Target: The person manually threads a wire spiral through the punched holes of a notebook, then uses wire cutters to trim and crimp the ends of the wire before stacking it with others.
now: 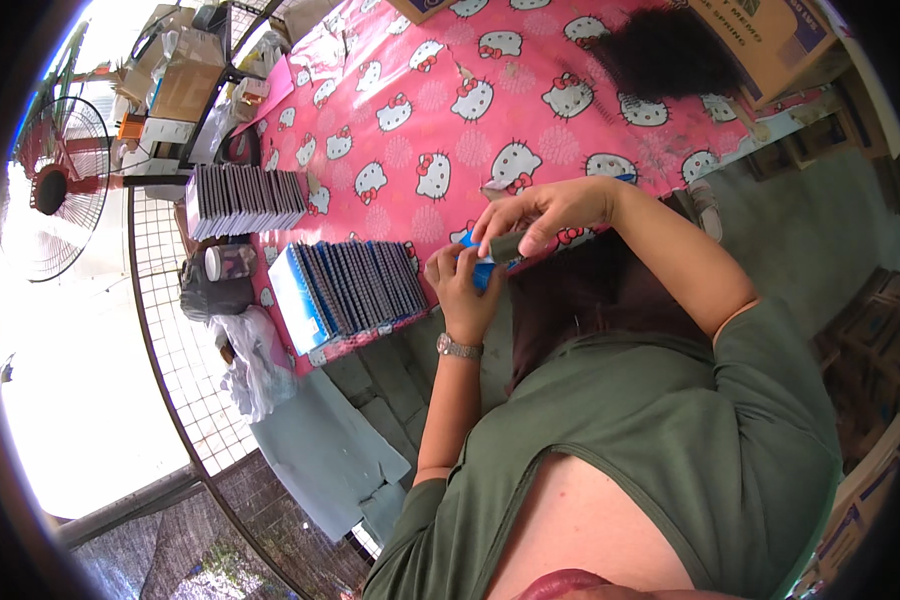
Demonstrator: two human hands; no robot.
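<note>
Head view: green piece (508,248) roughly crosswise

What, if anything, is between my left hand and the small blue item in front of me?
Nothing visible. Your left hand is at the blue item, with its thumb and fingers around it. Your right hand, holding a dark green piece, is on the item's other side, not between them.
</note>
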